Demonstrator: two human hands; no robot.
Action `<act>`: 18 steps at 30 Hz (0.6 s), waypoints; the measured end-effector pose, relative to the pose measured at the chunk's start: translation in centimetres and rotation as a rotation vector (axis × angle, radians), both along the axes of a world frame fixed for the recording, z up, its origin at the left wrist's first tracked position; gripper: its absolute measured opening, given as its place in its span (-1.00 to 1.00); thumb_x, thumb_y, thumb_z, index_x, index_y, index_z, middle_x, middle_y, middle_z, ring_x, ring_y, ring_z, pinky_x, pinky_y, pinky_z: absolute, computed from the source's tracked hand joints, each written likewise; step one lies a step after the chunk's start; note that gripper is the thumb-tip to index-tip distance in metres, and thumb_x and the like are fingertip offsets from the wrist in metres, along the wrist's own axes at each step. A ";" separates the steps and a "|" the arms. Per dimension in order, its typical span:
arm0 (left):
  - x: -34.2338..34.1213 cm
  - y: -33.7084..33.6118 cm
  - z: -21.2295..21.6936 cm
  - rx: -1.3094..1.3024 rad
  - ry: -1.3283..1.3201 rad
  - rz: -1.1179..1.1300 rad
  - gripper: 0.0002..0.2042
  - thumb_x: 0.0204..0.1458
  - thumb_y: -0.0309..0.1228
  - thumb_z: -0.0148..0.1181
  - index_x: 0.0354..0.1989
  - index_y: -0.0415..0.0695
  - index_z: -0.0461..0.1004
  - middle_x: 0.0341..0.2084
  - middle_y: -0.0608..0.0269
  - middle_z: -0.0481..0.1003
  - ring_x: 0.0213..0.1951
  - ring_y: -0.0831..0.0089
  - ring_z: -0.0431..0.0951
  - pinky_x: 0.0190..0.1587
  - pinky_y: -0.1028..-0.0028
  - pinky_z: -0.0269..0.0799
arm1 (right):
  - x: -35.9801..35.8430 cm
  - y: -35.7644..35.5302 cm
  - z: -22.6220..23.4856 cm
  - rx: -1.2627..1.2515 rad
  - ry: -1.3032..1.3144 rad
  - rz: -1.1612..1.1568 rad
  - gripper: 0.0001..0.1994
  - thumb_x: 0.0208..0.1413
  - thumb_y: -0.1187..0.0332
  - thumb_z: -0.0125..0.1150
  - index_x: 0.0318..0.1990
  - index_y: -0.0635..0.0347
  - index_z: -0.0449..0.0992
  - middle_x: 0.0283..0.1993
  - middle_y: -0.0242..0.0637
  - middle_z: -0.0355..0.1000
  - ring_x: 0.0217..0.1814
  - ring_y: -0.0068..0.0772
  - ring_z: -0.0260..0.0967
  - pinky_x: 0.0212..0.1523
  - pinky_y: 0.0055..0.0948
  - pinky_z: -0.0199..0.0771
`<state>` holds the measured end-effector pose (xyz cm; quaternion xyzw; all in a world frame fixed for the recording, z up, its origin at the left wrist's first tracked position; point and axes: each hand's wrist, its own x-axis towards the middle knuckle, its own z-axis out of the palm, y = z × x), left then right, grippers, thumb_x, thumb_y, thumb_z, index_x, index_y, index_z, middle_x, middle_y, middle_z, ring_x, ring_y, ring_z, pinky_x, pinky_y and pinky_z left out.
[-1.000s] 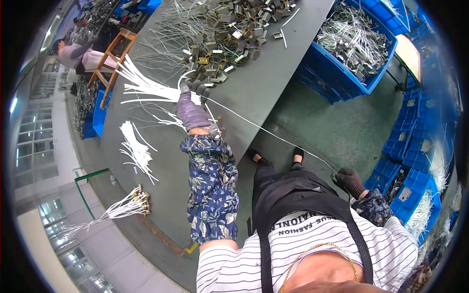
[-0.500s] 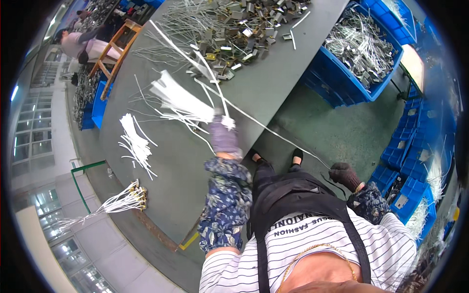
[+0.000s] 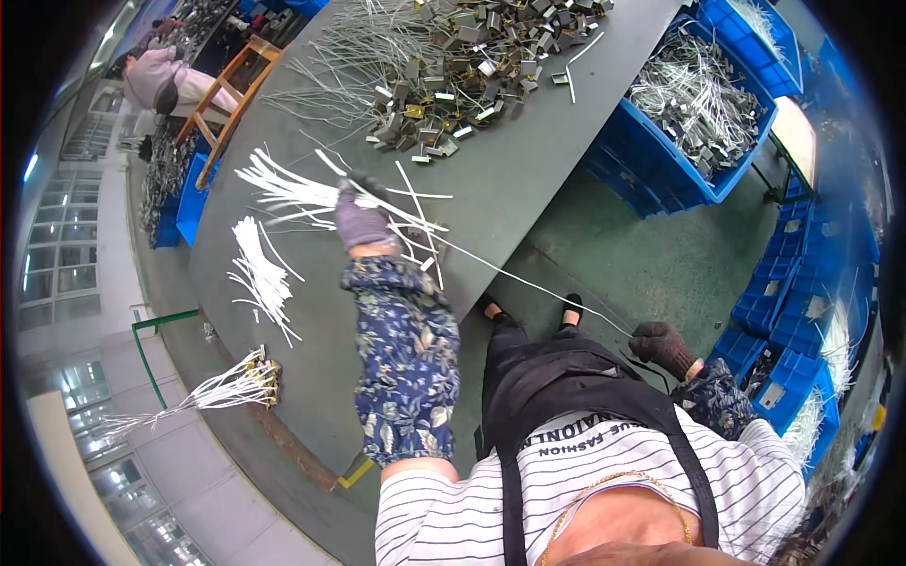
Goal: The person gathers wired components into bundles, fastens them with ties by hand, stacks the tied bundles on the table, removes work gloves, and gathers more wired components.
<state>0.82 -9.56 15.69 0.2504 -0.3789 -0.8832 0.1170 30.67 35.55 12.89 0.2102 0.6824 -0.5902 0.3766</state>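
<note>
My left hand [image 3: 363, 219], in a purple-grey glove with dark fingertips, is closed over a bunch of thin white tubes [image 3: 294, 191] low above the grey table. The fingertips are slightly blurred. Tube ends fan out to its left, and several loose ones cross on its right. From beside these a long thin white wire [image 3: 543, 285] runs off the table's edge to my right hand [image 3: 663, 349]. That hand, in a dark brown glove, is closed on the wire's end beside my apron.
A heap of small metal boxes with wires [image 3: 462, 71] covers the table's far part. White tubes [image 3: 260, 274] and a bundle of wired parts [image 3: 269, 377] lie at the left. Blue crates [image 3: 651, 174] stand at the right. A person [image 3: 156, 80] works far left beside a wooden stool [image 3: 226, 108].
My left hand has moved left and slightly away from me, and the tubes have shifted left with it. Several tubes now lie crossed to its right. My right hand has barely moved.
</note>
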 end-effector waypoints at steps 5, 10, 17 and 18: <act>1.0 1.0 2.8 -0.260 -0.096 -0.064 -0.75 0.16 -0.22 0.13 -0.27 -0.18 0.47 -0.47 0.23 0.50 -0.47 0.41 0.51 -0.44 0.45 0.53 | -5.1 -5.1 0.8 -0.033 -0.017 -0.042 -0.80 0.06 0.29 0.20 -0.40 0.27 0.53 -0.55 -0.43 0.36 -0.48 -0.60 0.28 -0.47 -0.50 0.27; 4.2 1.3 -0.6 -0.191 -0.102 -0.109 -0.74 0.06 -0.26 0.26 -0.27 -0.23 0.47 -0.51 0.14 0.53 -0.56 0.34 0.52 -0.52 0.35 0.52 | -10.0 -9.1 -0.6 -0.100 0.123 0.040 -0.78 0.05 0.26 0.22 -0.37 0.26 0.53 -0.52 -0.43 0.38 -0.48 -0.60 0.29 -0.45 -0.52 0.29; 3.0 -6.9 2.1 -0.573 -0.146 -0.069 -0.72 0.07 -0.25 0.26 -0.21 -0.24 0.48 -0.60 0.34 0.43 -0.64 0.58 0.41 -0.64 0.58 0.37 | -8.8 -9.5 1.2 -0.071 0.069 0.061 -0.80 0.06 0.28 0.20 -0.36 0.25 0.54 -0.54 -0.43 0.37 -0.50 -0.60 0.28 -0.48 -0.55 0.28; 3.1 -8.4 1.9 -0.459 -0.151 0.001 -0.72 0.08 -0.26 0.25 -0.21 -0.23 0.48 -0.60 0.34 0.42 -0.66 0.56 0.40 -0.66 0.56 0.37 | -8.1 -9.4 1.0 -0.073 0.066 0.075 -0.80 0.06 0.28 0.20 -0.36 0.25 0.54 -0.54 -0.43 0.37 -0.50 -0.60 0.28 -0.48 -0.55 0.28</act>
